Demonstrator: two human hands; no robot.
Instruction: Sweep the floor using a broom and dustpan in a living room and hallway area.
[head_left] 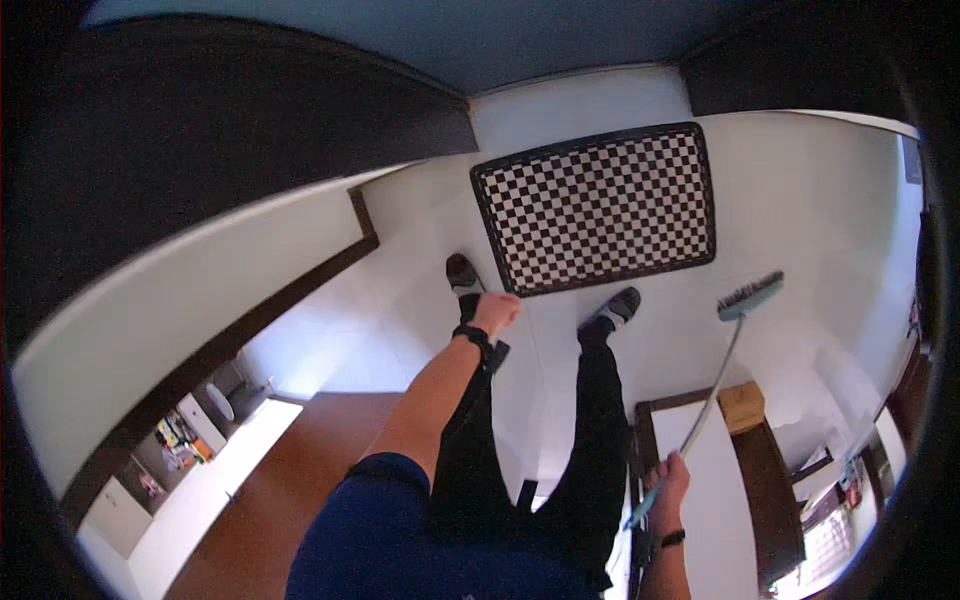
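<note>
Right hand [668, 480] closed round the pale broom handle | broom [748, 297] head on the white floor [780, 200], just right of the checkered mat [598, 208] | left hand [495, 312] empty, fingers loosely curled, held out near the mat's lower-left corner.

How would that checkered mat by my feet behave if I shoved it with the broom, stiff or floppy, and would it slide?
The checkered mat lies flat and thin, so it probably bends rather than staying stiff. On the smooth white floor it may slide or bunch at an edge. The broom, held by the right hand, has a slim handle, so pushes would likely be light.
</note>
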